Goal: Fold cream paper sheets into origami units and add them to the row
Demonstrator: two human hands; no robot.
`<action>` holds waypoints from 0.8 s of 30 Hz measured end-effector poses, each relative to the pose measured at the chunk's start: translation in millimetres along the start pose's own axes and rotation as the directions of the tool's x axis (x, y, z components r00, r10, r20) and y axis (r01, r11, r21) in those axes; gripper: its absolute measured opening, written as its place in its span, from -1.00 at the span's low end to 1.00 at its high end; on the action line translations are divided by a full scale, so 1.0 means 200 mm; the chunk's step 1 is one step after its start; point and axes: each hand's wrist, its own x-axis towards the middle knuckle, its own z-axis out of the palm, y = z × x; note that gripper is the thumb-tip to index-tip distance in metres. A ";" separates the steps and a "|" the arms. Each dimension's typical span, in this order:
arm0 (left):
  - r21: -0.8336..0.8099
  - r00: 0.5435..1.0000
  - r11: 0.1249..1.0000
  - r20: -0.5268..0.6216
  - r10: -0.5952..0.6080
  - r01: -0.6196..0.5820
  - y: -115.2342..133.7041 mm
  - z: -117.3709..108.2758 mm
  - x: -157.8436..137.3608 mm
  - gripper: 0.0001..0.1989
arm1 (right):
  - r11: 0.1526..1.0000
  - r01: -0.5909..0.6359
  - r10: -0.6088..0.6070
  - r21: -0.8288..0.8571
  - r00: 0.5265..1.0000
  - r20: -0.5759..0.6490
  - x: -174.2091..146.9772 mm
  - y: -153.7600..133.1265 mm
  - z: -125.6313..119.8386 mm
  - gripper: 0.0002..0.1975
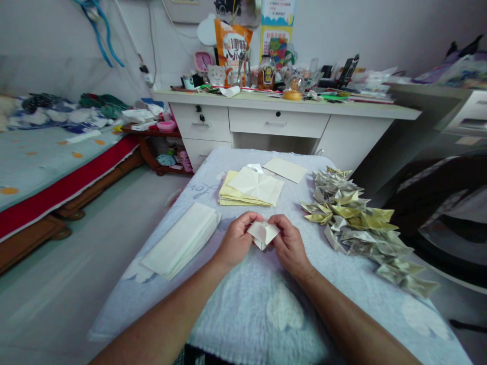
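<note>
A small cream piece of folded paper (263, 233) is held up between both hands, over the middle of the cloth-covered table (243, 294). My left hand (239, 235) pinches its left side, and my right hand (289, 243) grips its right side; some fingertips are hidden behind the paper. Just beyond the hands lies a stack of yellow and cream paper sheets (251, 187), the top one creased. To the left rests a long bundle of pale paper (180, 241). Rows of pointed folded paper pieces (357, 223), grey and yellow, sit to the right.
A flat cream card (285, 169) lies at the table's far edge. Behind stands a white desk (279, 121) crowded with jars, a snack bag (233, 53) and a pink clock (203, 61). A bed (57, 157) is on the left, a washing machine (449, 192) on the right.
</note>
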 end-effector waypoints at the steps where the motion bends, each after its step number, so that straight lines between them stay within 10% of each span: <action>1: 0.008 1.000 1.000 -0.006 0.003 -0.003 0.01 0.00 0.00 -0.78 | 1.000 -0.001 0.001 0.008 1.000 0.000 0.00 0.00 0.00 -0.77; 12: -0.185 0.976 0.982 0.216 0.018 0.023 0.05 -0.04 -0.04 -0.62 | 0.998 0.040 -0.043 -0.057 0.998 -0.048 0.00 0.01 -0.02 -0.77; 24: 0.043 0.995 0.997 -0.075 -0.060 0.063 -0.01 -0.04 0.01 -0.85 | 0.993 0.080 -0.095 0.082 0.977 0.193 0.00 -0.04 -0.05 -0.68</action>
